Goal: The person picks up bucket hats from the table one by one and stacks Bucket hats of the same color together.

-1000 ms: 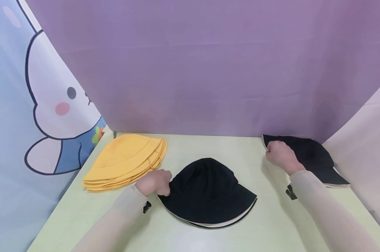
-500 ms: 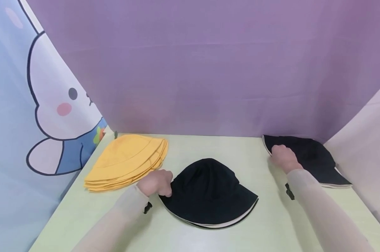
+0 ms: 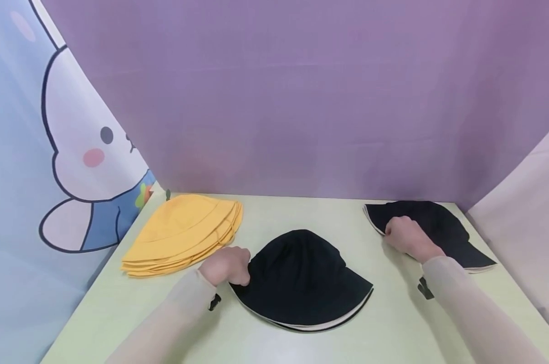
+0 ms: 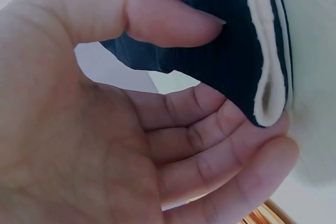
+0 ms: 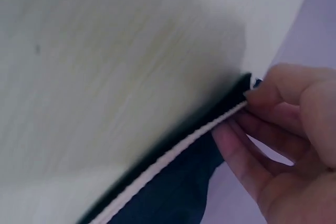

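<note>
In the head view a black bucket hat point(image 3: 301, 283), folded flat with a pale lining edge, lies at the middle of the table. My left hand point(image 3: 226, 265) holds its left brim corner. The left wrist view has the thumb point(image 4: 178, 24) on top of the dark brim point(image 4: 231, 61) and the fingers curled beneath. At the back right lies a second black bucket hat point(image 3: 433, 225), also flat. My right hand point(image 3: 411, 236) pinches its near-left brim. The right wrist view shows that brim's pale edge point(image 5: 173, 153) between thumb and fingertips, its corner lifted slightly.
A stack of several yellow bucket hats point(image 3: 178, 232) lies at the back left, close to my left hand. A purple curtain point(image 3: 301, 101) hangs behind the pale green table point(image 3: 283, 212). Printed cloth point(image 3: 87, 151) borders the left, and a whitish cloth point(image 3: 529, 192) the right.
The right-hand black hat has shifted left and a little toward me, with my right hand gripping its brim. My left hand and the middle hat have stayed in place.
</note>
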Motion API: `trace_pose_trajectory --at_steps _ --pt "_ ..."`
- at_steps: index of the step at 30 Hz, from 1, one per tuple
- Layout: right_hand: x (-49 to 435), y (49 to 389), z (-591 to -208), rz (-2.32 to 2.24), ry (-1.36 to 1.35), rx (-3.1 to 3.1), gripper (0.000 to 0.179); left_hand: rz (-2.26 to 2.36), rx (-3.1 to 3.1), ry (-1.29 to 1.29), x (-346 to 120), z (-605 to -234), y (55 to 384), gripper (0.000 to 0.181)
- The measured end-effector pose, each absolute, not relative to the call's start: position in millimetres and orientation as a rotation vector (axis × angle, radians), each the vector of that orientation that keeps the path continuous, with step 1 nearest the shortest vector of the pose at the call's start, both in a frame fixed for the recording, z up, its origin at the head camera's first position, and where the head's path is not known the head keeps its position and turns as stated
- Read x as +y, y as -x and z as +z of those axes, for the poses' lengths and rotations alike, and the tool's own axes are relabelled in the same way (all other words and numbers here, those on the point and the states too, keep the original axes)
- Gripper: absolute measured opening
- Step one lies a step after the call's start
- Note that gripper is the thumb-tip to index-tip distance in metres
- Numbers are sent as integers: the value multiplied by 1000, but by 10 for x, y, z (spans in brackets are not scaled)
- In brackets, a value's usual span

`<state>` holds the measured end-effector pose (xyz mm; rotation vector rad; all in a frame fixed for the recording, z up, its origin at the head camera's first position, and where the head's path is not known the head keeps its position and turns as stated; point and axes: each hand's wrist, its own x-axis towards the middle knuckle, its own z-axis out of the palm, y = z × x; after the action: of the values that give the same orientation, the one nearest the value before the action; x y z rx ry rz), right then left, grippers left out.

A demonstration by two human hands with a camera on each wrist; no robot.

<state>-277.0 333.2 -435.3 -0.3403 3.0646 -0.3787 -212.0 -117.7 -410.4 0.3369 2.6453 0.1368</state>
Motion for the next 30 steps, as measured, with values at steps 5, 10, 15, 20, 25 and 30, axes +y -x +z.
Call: trace_pose_trajectory --at_steps 5,10,15,20,25,30 --pt "3246 2607 -4300 -407 422 3036 26 100 2643 -349 -1129 -4088 2140 9" --pt "3115 2409 -4254 -422 560 3003 39 67 2636 -334 -1111 -4075 2165 8" --pt "2995 2261 -4242 -389 663 3006 44 60 2627 -336 -1116 -4073 2184 8" --pt "2922 2157 -4236 -348 717 3023 45 29 2639 -335 -1095 -4075 2183 9" --pt "2975 2087 -4245 -366 765 3011 42 0 2640 -347 -1051 -4074 2154 8" --pt "3278 2133 -4202 -452 703 3015 20 13 2627 -315 -1059 -4068 2154 9"
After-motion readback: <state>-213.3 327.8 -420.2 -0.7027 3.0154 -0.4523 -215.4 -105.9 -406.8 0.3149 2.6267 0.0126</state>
